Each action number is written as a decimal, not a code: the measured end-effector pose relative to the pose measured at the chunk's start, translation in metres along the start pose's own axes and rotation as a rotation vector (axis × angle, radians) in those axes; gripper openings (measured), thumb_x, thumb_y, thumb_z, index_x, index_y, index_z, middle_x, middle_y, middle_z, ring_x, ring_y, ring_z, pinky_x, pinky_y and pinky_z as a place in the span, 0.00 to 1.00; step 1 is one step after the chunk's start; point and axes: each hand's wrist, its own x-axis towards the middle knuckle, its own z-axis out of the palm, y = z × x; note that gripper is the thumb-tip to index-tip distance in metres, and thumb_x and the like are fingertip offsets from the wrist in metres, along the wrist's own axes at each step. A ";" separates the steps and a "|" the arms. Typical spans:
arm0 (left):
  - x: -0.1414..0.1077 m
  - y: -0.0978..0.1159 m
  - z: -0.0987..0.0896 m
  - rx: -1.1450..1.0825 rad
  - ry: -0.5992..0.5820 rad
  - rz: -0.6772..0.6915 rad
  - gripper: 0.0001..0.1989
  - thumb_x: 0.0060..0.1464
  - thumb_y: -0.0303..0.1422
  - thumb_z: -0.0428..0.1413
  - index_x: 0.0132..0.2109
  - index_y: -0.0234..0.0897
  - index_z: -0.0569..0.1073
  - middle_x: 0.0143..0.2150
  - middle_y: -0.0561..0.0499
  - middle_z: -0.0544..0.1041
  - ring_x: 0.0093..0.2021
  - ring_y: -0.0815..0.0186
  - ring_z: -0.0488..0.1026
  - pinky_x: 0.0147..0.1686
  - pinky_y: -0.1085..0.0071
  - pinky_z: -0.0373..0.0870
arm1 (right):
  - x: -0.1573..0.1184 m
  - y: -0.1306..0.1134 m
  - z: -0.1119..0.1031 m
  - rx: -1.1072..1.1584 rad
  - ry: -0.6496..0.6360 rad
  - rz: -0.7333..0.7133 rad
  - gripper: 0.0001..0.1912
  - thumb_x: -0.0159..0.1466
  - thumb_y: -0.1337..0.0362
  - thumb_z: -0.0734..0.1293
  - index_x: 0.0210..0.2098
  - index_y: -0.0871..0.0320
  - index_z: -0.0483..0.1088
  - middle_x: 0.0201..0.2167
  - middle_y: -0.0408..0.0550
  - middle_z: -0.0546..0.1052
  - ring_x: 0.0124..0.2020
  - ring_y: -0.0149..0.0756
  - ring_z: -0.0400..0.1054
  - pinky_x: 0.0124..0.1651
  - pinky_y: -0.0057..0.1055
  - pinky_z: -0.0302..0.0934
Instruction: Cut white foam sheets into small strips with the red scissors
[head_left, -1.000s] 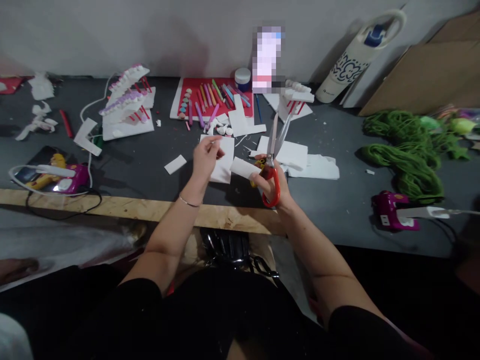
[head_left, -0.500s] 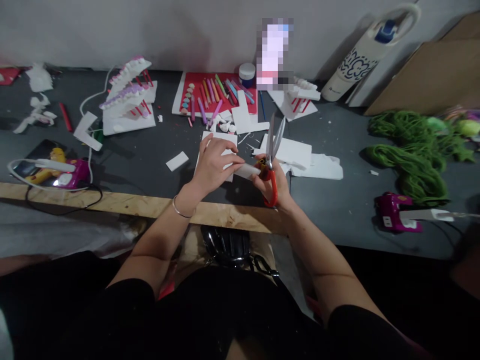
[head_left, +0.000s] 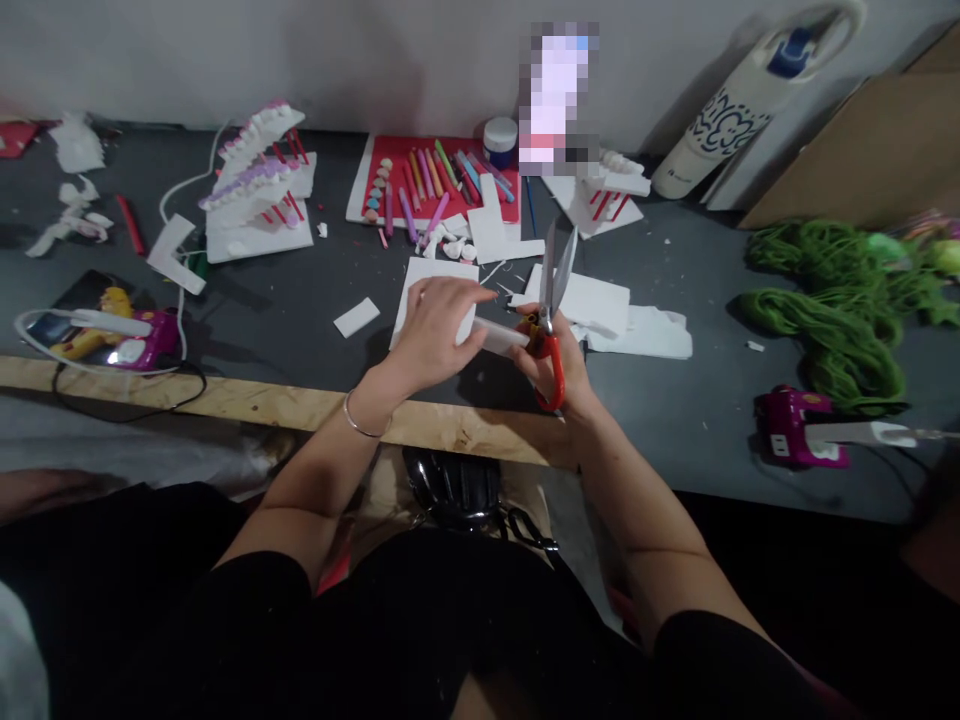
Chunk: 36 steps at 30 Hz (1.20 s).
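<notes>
White strip: spans the gap between the two hands, above the near middle of the dark tabletop (head_left: 285, 330); the white strip (head_left: 501, 335) seems best supported at both ends, flat and unbent.
Left hand: the left hand (head_left: 439, 318) is half open, fingers loosely curved, thumb at the strip's left end and index finger raised apart from it; I cannot tell whether it grips. A light pinch on the edges would probably suit, as pressing hard could dent the piece.
Right hand: the right hand (head_left: 568, 362) is closed around red-handled scissors (head_left: 546, 318), its thumb side also holding the strip's right end. A steady wrist looks wise with this double hold.
Scissor blades: slightly parted, tips toward the far side; best angled away from the left fingers.
Materials: smooth, shiny metal blades; red handle, apparently plastic; matte white strip, possibly foam board or card.
White pieces: a square-cornered white board (head_left: 444, 270) lies partly under the left hand, a small rectangle (head_left: 357, 317) to its left, an L-shaped piece (head_left: 489, 225) beyond.
Green yarn: the green yarn (head_left: 795, 248) makes soft, stringy loops at right.
Table edge: pale, grainy wooden edge (head_left: 255, 405) along the near side.
</notes>
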 end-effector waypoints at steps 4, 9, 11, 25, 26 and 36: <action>0.000 0.005 -0.001 -0.092 -0.242 0.028 0.13 0.72 0.40 0.56 0.50 0.44 0.84 0.49 0.48 0.87 0.56 0.55 0.79 0.69 0.48 0.56 | -0.003 0.002 0.002 0.075 -0.058 0.016 0.29 0.59 0.45 0.79 0.53 0.44 0.65 0.32 0.38 0.73 0.29 0.34 0.66 0.34 0.38 0.67; -0.010 -0.021 -0.010 -0.207 -0.127 -0.224 0.08 0.67 0.36 0.61 0.46 0.42 0.85 0.46 0.49 0.87 0.50 0.57 0.80 0.64 0.53 0.65 | -0.005 0.003 -0.002 0.030 -0.064 0.074 0.28 0.61 0.45 0.77 0.54 0.45 0.66 0.37 0.43 0.76 0.34 0.39 0.71 0.39 0.42 0.69; -0.017 -0.048 -0.022 -0.271 0.017 -0.386 0.08 0.63 0.33 0.62 0.46 0.40 0.84 0.45 0.48 0.87 0.45 0.59 0.80 0.55 0.59 0.72 | -0.003 0.005 -0.004 0.011 -0.030 0.075 0.27 0.62 0.45 0.75 0.54 0.45 0.66 0.38 0.44 0.76 0.38 0.41 0.73 0.40 0.43 0.70; -0.049 -0.141 -0.043 -0.188 0.262 -0.855 0.03 0.56 0.27 0.60 0.37 0.40 0.76 0.37 0.50 0.78 0.42 0.60 0.74 0.49 0.64 0.69 | -0.001 0.008 -0.007 0.072 0.046 0.107 0.24 0.60 0.50 0.75 0.52 0.46 0.67 0.36 0.42 0.75 0.36 0.38 0.73 0.38 0.39 0.68; -0.048 -0.140 -0.042 -0.144 0.255 -0.844 0.03 0.56 0.27 0.61 0.38 0.40 0.76 0.38 0.50 0.79 0.44 0.58 0.75 0.52 0.62 0.69 | -0.001 0.007 -0.008 0.065 0.044 0.101 0.24 0.60 0.50 0.75 0.52 0.46 0.67 0.36 0.42 0.75 0.36 0.38 0.73 0.37 0.39 0.68; -0.052 -0.138 -0.044 0.092 0.232 -0.772 0.03 0.57 0.31 0.64 0.34 0.43 0.79 0.42 0.43 0.79 0.55 0.43 0.75 0.66 0.39 0.59 | 0.004 -0.004 -0.016 0.102 0.147 0.104 0.23 0.61 0.48 0.75 0.51 0.45 0.67 0.34 0.41 0.73 0.30 0.35 0.69 0.34 0.38 0.67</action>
